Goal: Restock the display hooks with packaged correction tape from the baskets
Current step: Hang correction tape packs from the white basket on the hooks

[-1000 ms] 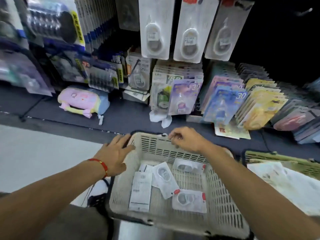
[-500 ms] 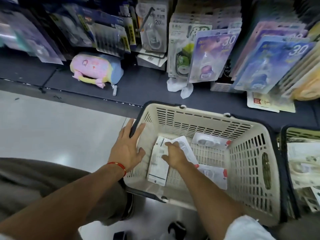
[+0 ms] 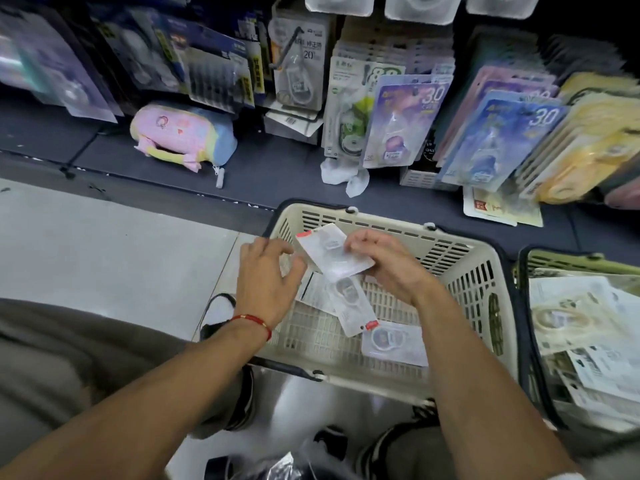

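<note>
My right hand point(image 3: 388, 265) grips a white correction tape pack point(image 3: 329, 252) with a red tab and holds it tilted above the beige basket point(image 3: 481, 271). My left hand point(image 3: 266, 275) hovers just left of the pack with fingers spread and relaxed, over the basket's left rim, holding nothing. Inside the basket lie more packs: one long pack point(image 3: 351, 306) under my hands and another pack point(image 3: 394, 342) near the front right. The bottom ends of matching white packs point(image 3: 422, 5) hang from the display at the top edge.
A second, green-rimmed basket point(image 3: 568, 265) at right is heaped with packaged goods. On the dark shelf point(image 3: 277, 168) stand colourful carded tapes point(image 3: 405, 123) and a pink plush pencil case point(image 3: 180, 136). Grey floor point(image 3: 104, 244) lies at left; my knees and shoes are below.
My right hand has lifted one pack out of the basket bottom and raised it. My left hand came off the basket rim and moved toward the pack. The view tilted up slightly.
</note>
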Available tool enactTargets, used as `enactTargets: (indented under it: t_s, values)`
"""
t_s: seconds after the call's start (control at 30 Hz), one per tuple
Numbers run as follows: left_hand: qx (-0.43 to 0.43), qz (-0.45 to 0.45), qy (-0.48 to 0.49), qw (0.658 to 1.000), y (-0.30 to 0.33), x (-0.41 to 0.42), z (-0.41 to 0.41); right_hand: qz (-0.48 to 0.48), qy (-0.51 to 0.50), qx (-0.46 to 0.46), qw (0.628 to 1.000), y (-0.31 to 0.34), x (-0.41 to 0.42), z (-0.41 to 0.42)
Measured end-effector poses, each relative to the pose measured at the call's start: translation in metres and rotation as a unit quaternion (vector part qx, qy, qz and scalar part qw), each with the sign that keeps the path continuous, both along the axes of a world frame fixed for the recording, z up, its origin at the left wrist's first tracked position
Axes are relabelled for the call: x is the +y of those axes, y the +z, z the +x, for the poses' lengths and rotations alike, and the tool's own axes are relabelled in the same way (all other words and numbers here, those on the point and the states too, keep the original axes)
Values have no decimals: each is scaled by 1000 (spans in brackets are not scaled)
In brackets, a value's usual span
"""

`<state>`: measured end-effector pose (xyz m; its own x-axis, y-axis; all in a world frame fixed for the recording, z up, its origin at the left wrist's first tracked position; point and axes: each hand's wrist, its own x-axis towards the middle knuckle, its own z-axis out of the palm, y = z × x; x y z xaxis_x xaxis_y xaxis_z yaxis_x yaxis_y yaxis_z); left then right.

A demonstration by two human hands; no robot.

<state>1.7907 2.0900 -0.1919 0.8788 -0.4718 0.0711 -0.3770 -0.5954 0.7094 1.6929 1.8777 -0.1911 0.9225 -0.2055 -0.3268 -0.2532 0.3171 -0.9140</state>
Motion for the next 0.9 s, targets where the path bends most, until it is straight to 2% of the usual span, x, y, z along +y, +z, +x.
enactTargets:
  t_s: [0.03, 0.07, 0.1, 0.13, 0.17, 0.2, 0.27, 0.3, 0.33, 0.37, 0.4, 0.43, 0.47, 0.6, 0.67, 0.7, 0.8, 0.83, 0.9]
  values:
    - [136, -55, 30, 989, 10, -8, -7, -12, 7, -17, 1000, 3, 2, -3]
    - [287, -124, 58, 948, 16, -16, -14, -26, 24, -27, 999, 4, 6, -7]
    - [410, -181, 70, 891, 18, -22, -19, -39, 50, -28, 998, 2, 10, -9]
    - [482, -226, 73, 843, 18, -25, -22, -41, 75, -28, 996, 0, 14, -12]
    - [509, -250, 75, 821, 16, -26, -23, -23, 91, -28, 995, -7, 15, -15]
    - [508, -258, 76, 818, 13, -26, -22, 21, 88, -26, 996, -14, 15, -19]
    - [460, -239, 100, 849, 10, -21, -16, 76, 8, 14, 997, -35, 10, -23]
    - [427, -216, 112, 871, 7, -19, -12, 19, -53, 75, 996, -51, 5, -23]
    - [403, -191, 115, 888, 5, -15, -9, -99, -97, 163, 977, -69, -1, -24]
    - [387, -171, 111, 899, 3, -11, -7, -230, -94, 259, 933, -90, -5, -27]
    - [382, -162, 103, 904, 1, -8, -6, -319, -58, 336, 884, -107, -4, -31]
    - [380, -160, 96, 906, 0, -4, -5, -355, -16, 386, 852, -124, -2, -36]
    - [375, -158, 88, 909, -2, 0, -4, -360, 22, 415, 835, -137, 1, -39]
    - [329, -129, 52, 934, -2, 6, -2, -434, 123, 442, 776, -164, 3, -41]
    - [325, -121, 51, 936, -1, 4, -1, -443, 108, 423, 783, -164, -3, -39]
    - [327, -119, 49, 936, -2, 2, 0, -421, 85, 404, 807, -162, -7, -40]
    - [324, -117, 35, 938, -7, -9, 0, -280, -19, 302, 911, -143, -18, -48]
    - [316, -110, 30, 942, -10, -14, -1, -257, -53, 256, 931, -132, -24, -52]
    - [297, -91, 25, 950, -17, -23, -2, -266, -74, 186, 943, -105, -38, -58]
